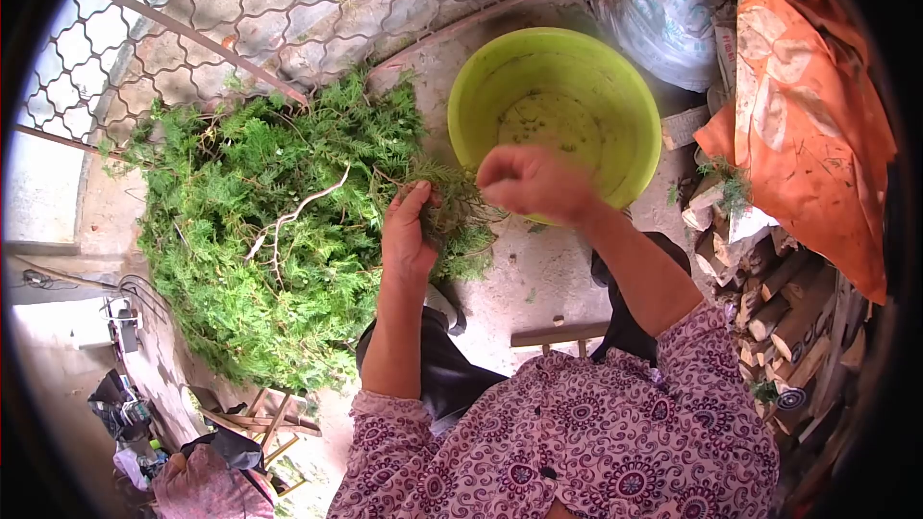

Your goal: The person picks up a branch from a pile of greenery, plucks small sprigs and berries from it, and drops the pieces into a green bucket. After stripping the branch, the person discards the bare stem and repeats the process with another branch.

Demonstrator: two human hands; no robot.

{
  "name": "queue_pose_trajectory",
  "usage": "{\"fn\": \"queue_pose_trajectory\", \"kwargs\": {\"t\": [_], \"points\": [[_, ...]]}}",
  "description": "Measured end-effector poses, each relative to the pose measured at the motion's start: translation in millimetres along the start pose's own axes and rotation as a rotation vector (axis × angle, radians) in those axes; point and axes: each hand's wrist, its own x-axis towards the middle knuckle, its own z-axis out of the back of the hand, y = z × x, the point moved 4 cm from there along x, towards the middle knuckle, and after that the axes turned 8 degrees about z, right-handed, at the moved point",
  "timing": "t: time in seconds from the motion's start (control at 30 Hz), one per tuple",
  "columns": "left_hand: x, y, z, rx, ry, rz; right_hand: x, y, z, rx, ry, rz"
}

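Note:
My left hand [410,228] is closed on an evergreen sprig [450,194], thumb on top, at the right edge of a large heap of green cut branches [260,231]. The sprig has flat, scaly, feathery leaves and spreads to the right. Over the near rim of a yellow-green plastic tub [625,149] is my right hand [536,183], blurred by motion, with its fingers curled together. Whatever may be in those fingers cannot be made out. Small dark bits lie on the tub's floor. A bare, pale forked twig [298,209] rests on top of the heap.
Wire mesh fencing [317,0] stands behind the heap. At right are a stuffed white sack [663,19], an orange sheet [808,144] and stacked firewood [793,298]. A wooden stool edge [553,334] shows between my legs. Cloth-draped items [207,485] sit at lower left.

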Motion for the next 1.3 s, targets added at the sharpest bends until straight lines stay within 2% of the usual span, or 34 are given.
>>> {"fn": "queue_pose_trajectory", "kwargs": {"t": [0.07,0.13,0.2,0.43,0.5,0.7,1.03,1.13,1.2,1.23,1.3], "points": [[4,3,2,0.0,-0.016,-0.009,-2,-14,-14,-0.497,0.111,0.084],[6,6,0,0.0,-0.032,-0.017,-5,-24,-21,-0.517,0.106,0.055],[6,8,-5,-0.006,-0.019,0.0,-4,-23,-22,-0.738,0.02,0.199],[9,13,-7,0.037,-0.006,-0.019,-4,-18,-22,-0.861,0.025,0.343],[7,12,-10,0.054,0.0,-0.018,-7,-15,-25,-1.015,-0.017,0.543],[6,11,-8,0.05,-0.038,-0.033,-10,-13,-32,-1.263,0.025,0.543],[6,9,-8,0.02,0.004,-0.071,-8,-19,-30,-1.296,0.038,0.515],[4,7,-9,0.039,0.028,-0.099,-4,-23,-21,-1.187,-0.067,0.528],[3,6,-7,0.019,-0.01,-0.142,0,-22,-16,-1.049,-0.052,0.311],[3,5,-4,0.019,-0.009,-0.144,1,-25,-14,-1.05,-0.051,0.312],[4,-2,3,-0.215,0.027,-0.152,5,-33,1,-0.799,-0.217,0.245]]}}
